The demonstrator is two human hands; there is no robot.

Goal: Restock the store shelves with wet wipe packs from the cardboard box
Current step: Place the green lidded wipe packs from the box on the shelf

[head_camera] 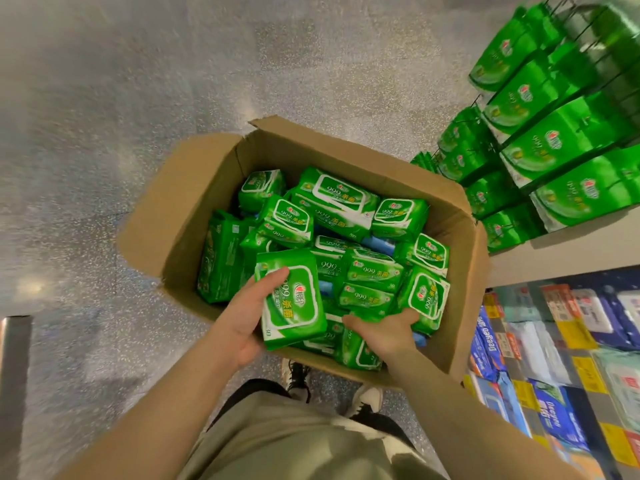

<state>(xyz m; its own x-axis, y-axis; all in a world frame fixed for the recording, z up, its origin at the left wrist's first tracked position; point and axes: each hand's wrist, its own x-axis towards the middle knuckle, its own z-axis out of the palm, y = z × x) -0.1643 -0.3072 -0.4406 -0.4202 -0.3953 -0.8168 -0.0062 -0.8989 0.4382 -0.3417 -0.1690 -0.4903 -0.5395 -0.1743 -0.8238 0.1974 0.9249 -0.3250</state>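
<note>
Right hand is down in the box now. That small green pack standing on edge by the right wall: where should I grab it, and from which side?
Pinch the small pack across its thin thickness at the upper edge, coming from above. It stands tilted against the cardboard box wall, neighbours crowd its lower half, and the right hand lies just beside it.

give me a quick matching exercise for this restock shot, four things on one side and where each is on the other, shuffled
Things:
1. left hand
2. right hand
3. cardboard box
4. stocked green packs

Places:
a. on the speckled floor
b. on the shelf at upper right
c. gripping a green wet wipe pack
d. reaching among the packs in the box

Pairs: 1-c, 2-d, 3-a, 4-b
</note>
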